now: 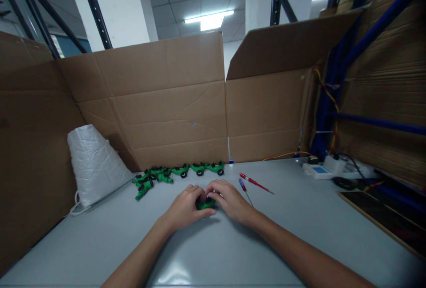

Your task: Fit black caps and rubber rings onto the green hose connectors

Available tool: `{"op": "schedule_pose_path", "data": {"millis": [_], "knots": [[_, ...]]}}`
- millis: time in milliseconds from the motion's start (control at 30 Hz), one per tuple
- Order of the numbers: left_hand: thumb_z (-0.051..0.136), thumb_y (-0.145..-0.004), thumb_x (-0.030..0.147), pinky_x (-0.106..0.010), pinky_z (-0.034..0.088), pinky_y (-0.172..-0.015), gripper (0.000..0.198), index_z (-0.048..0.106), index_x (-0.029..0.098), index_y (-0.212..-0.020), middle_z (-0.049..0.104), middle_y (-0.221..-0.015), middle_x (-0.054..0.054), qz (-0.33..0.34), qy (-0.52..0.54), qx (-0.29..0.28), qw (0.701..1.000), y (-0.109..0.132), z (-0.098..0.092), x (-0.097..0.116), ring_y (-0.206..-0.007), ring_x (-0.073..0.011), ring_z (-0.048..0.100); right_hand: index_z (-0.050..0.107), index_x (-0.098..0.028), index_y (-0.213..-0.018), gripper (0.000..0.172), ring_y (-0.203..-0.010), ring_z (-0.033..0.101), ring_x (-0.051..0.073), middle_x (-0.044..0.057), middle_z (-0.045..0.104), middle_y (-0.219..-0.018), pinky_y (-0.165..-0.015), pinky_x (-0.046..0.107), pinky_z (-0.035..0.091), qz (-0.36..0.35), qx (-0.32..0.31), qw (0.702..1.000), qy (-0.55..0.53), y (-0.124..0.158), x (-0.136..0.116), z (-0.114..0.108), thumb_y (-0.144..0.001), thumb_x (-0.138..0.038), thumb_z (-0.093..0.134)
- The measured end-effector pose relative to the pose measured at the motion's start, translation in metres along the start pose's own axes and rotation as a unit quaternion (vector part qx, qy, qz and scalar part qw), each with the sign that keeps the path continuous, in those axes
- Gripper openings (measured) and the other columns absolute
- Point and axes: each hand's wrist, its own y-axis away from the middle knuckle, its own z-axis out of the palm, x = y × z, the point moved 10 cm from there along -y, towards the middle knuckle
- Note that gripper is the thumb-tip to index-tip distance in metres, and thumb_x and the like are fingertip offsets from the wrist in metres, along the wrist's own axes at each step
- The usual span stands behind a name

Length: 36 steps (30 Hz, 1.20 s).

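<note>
Green toy vehicle (206, 204) is sitting clamped in the left hand (188, 206), fingers around it, over the table (286, 210); the right hand (231, 200) is meeting its top, grip unclear; it seems unfinished; wheeled toys (199, 169), perhaps done, are standing behind.

The green-and-black toy (205, 205), partly covered, is between left hand (187, 207) and right hand (230, 198); pose unclear.

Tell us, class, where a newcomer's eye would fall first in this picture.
Likely on the left hand and right hand, meeting at a small green toy piece below the picture's centre. Next come the green toy vehicles lined up behind them, then the bulging white sack at the left.
</note>
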Motion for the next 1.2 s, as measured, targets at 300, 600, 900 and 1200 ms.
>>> {"op": "schedule_pose_path", "data": {"millis": [300,600,900,1200], "knots": [[0.073,-0.089,0.063,-0.033,0.045,-0.082,0.044,0.061,0.02,-0.092,0.067,-0.095,-0.006,-0.002,-0.013,-0.004,1.0,0.0,-0.001,0.001,-0.095,-0.0257,0.06,0.071,-0.023,-0.098,0.02,-0.1,0.06,0.021,0.003,0.071,-0.098,-0.092,0.032,0.043,-0.039,-0.003,0.999,0.028,0.002,-0.008,-0.002,-0.106,-0.014,0.054],[0.072,-0.089,0.062,-0.033,0.044,-0.081,0.044,0.06,0.02,-0.09,0.066,-0.095,-0.006,-0.003,-0.022,-0.011,1.0,-0.001,-0.002,0.004,-0.094,-0.0255,0.06,0.071,-0.023,-0.104,0.02,-0.103,0.059,0.022,0.004,0.069,-0.102,-0.094,0.033,0.045,-0.052,-0.01,0.996,0.066,0.004,-0.011,0.0,-0.108,-0.016,0.053],[0.072,-0.088,0.064,-0.035,0.046,-0.084,0.046,0.059,0.02,-0.091,0.066,-0.096,-0.006,0.004,-0.023,-0.015,1.0,-0.001,0.001,0.003,-0.096,-0.0264,0.06,0.072,-0.022,-0.105,0.021,-0.101,0.059,0.021,0.005,0.067,-0.101,-0.091,0.033,0.045,-0.074,-0.011,0.995,0.066,0.006,-0.014,0.002,-0.108,-0.015,0.052],[0.073,-0.087,0.066,-0.035,0.045,-0.083,0.048,0.061,0.02,-0.092,0.067,-0.096,-0.007,0.022,-0.026,-0.005,0.999,0.0,0.001,0.002,-0.095,-0.026,0.06,0.073,-0.023,-0.106,0.019,-0.1,0.058,0.021,0.004,0.068,-0.099,-0.091,0.032,0.044,-0.069,-0.006,0.995,0.076,0.006,-0.012,0.001,-0.107,-0.016,0.056]]}}
